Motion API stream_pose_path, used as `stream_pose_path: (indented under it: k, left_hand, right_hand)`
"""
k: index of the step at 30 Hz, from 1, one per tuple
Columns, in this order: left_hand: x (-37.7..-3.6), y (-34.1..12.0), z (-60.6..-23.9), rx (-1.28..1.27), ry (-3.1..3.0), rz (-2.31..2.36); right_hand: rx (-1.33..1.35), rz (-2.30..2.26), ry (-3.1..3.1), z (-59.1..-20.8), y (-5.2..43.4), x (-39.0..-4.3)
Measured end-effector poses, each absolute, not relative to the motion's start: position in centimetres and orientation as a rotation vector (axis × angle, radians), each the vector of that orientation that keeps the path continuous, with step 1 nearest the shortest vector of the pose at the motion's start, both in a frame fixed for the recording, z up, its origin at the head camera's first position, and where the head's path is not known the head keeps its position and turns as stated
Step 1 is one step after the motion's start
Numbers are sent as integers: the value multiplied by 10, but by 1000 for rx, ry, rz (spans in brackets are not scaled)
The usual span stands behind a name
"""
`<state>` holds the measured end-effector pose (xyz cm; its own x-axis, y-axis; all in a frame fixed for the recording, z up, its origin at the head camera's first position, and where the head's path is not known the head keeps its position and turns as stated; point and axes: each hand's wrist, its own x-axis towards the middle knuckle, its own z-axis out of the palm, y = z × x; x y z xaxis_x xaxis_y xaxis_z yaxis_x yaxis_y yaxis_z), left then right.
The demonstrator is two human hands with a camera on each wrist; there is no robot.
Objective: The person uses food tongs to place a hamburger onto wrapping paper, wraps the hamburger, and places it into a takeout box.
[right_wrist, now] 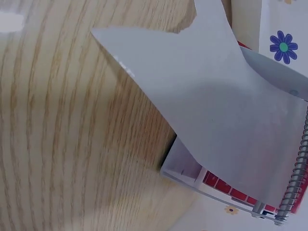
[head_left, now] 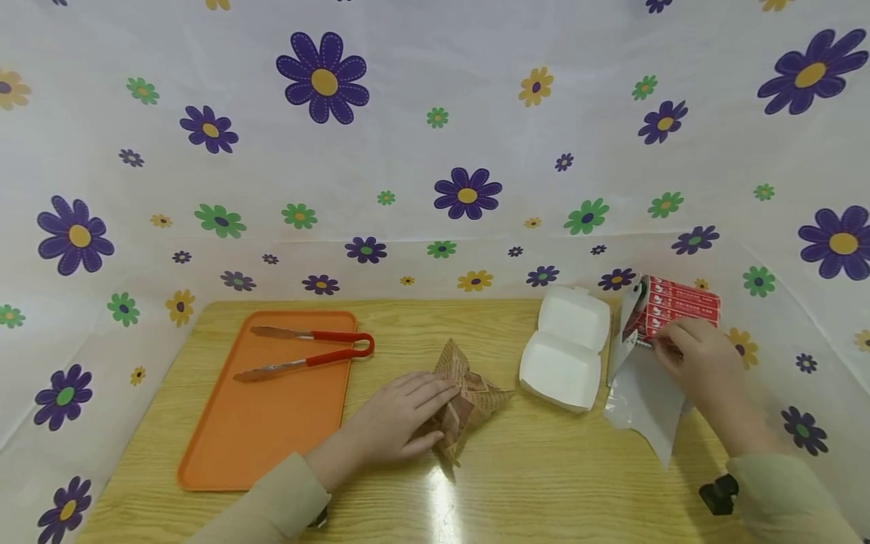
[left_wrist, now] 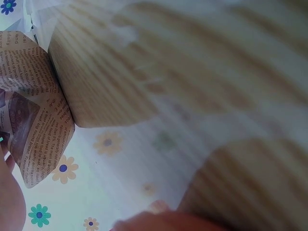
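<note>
In the head view, a person in light sleeves works at a wood-grain table, a black device showing beside the right cuff, on the near right side of a brown paper packet.

The left hand lies over the packet's left side, fingers extended and relaxed, resting on the paper rather than wrapped round it. The packet sits on the table, its print and pointed corners showing; the left wrist view catches lines of text on its folds.

To the packet's left is an orange tray. Tongs lie across it with arms spread, the red loop end reaching past the rim on the packet's side.

Right of the packet and slightly beyond it, a white clamshell box stands open. Farther right of the packet, the right hand has its fingers bent at the edge of a roll of red labels; whether they pinch one cannot be told. A pale, ragged-ended strip hangs below the labels, beside a metal spring seen in the right wrist view.

Beyond the packet rises a white, flower-printed cloth.
</note>
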<state>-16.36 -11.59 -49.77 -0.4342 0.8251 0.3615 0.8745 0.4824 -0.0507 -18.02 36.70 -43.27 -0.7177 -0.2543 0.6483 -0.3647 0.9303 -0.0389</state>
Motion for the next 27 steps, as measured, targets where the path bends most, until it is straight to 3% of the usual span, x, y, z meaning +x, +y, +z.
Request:
stream_pose_path:
  k: [27]
  left_hand:
    - [-163,-116,-499,-1427,-2403,-229]
  right_hand:
    - [307,353,-2648,-434,375,-188]
